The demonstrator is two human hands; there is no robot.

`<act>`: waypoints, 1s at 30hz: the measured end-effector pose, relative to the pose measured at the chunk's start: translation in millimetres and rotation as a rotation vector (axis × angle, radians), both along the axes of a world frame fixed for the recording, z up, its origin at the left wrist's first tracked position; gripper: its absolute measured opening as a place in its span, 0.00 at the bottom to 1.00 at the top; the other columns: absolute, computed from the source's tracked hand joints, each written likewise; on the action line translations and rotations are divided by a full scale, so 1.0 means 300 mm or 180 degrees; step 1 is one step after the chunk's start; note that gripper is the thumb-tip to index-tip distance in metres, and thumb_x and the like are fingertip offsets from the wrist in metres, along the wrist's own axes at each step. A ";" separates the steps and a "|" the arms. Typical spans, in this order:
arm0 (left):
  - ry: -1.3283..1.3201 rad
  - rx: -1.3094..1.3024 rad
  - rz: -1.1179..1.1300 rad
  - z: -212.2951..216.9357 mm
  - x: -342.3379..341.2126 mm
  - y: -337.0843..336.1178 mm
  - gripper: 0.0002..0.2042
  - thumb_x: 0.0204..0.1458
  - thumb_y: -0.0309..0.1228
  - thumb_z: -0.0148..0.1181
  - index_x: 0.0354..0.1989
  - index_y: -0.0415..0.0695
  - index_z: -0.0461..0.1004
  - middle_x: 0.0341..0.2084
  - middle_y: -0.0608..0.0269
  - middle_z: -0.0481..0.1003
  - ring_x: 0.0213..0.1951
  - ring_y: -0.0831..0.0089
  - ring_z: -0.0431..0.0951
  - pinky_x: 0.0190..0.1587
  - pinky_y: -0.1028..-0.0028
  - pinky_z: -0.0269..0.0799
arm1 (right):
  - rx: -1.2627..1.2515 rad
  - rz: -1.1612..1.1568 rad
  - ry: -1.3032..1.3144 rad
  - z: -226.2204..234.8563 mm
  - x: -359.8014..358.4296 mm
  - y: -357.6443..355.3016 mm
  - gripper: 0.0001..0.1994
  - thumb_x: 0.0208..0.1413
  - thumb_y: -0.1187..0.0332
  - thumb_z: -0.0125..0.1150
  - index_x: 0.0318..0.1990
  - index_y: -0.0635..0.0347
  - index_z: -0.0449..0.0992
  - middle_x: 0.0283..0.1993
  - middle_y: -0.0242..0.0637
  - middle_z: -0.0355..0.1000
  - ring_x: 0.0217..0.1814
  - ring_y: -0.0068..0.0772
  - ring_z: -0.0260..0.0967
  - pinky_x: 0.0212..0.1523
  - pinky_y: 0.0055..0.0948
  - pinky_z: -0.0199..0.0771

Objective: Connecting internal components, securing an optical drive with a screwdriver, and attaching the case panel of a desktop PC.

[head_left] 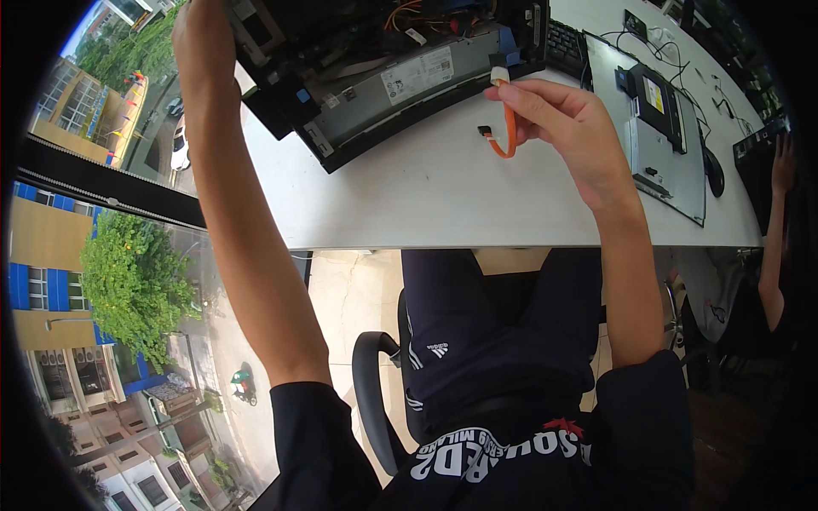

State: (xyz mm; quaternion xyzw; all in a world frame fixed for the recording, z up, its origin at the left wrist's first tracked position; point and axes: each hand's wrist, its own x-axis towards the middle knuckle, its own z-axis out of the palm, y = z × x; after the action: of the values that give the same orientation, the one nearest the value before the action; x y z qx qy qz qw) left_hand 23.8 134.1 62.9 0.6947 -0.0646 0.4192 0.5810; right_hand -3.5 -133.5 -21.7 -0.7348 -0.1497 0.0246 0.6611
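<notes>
An open desktop computer case (358, 106) lies on the white table, its metal power supply (422, 77) and wires facing up. My right hand (558, 115) pinches an orange SATA cable (510, 128) by its pale connector, close to the case's near right corner. The cable's loose black end (486, 131) hangs in a curve below the fingers. My left arm reaches to the far left side of the case. Only the back part of my left hand (203, 21) shows at the upper edge; its fingers are out of sight.
Right of the case, a metal side panel (673, 183) bears a black optical drive (654, 100). Beyond are a keyboard (564, 47), a mouse (714, 173) and tangled black cables. A window borders the table on the left. Another person's arm (774, 221) is at the far right.
</notes>
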 end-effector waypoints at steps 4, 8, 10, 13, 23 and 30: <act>0.0848 0.0790 -0.0039 0.014 0.069 0.155 0.41 0.61 0.65 0.37 0.73 0.44 0.60 0.72 0.44 0.57 0.74 0.47 0.54 0.73 0.42 0.49 | -0.0626 -0.0615 0.0168 -0.045 -0.013 -0.096 0.15 0.60 0.57 0.68 0.43 0.61 0.85 0.28 0.29 0.77 0.28 0.19 0.72 0.32 0.24 0.73; 0.0289 -0.0027 0.0085 -0.004 0.091 0.126 0.22 0.61 0.46 0.51 0.57 0.50 0.78 0.48 0.59 0.78 0.49 0.67 0.81 0.51 0.69 0.77 | -0.2134 -0.1381 -0.0594 -0.067 -0.028 -0.139 0.15 0.55 0.59 0.71 0.42 0.62 0.84 0.29 0.36 0.77 0.26 0.30 0.74 0.31 0.32 0.75; 0.0285 -0.0102 0.0083 0.002 0.094 0.114 0.21 0.62 0.46 0.51 0.57 0.49 0.78 0.48 0.59 0.78 0.49 0.67 0.81 0.50 0.69 0.78 | -0.2386 -0.1649 -0.1003 -0.053 -0.052 -0.138 0.14 0.55 0.60 0.71 0.42 0.61 0.84 0.31 0.37 0.77 0.28 0.34 0.75 0.32 0.34 0.75; 0.0315 -0.0193 0.0136 0.011 0.093 0.109 0.20 0.62 0.45 0.52 0.56 0.49 0.78 0.47 0.59 0.78 0.49 0.67 0.81 0.49 0.68 0.79 | -0.2454 -0.1692 -0.1836 -0.034 -0.060 -0.102 0.12 0.53 0.61 0.70 0.40 0.60 0.84 0.33 0.38 0.77 0.33 0.39 0.76 0.36 0.36 0.75; 0.0216 -0.0237 -0.0001 0.004 0.113 0.126 0.19 0.62 0.43 0.54 0.55 0.47 0.79 0.45 0.59 0.79 0.47 0.67 0.82 0.48 0.68 0.79 | -0.2822 -0.0760 -0.2494 -0.130 -0.010 -0.015 0.07 0.55 0.68 0.67 0.31 0.63 0.84 0.29 0.38 0.77 0.34 0.38 0.75 0.45 0.37 0.74; 0.0164 -0.0256 -0.0302 -0.006 0.081 0.109 0.20 0.59 0.45 0.57 0.51 0.45 0.79 0.40 0.60 0.79 0.43 0.68 0.80 0.47 0.70 0.75 | -0.1480 -0.0197 -0.2276 0.092 -0.063 0.134 0.03 0.55 0.75 0.66 0.34 0.65 0.83 0.30 0.39 0.79 0.26 0.31 0.76 0.28 0.29 0.72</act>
State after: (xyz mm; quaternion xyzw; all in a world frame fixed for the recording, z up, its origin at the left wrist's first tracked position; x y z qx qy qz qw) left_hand 48.2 166.9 61.1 0.6775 -0.0656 0.3755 0.6291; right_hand -22.3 -93.2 5.9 -0.8307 -0.3379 -0.2185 0.3846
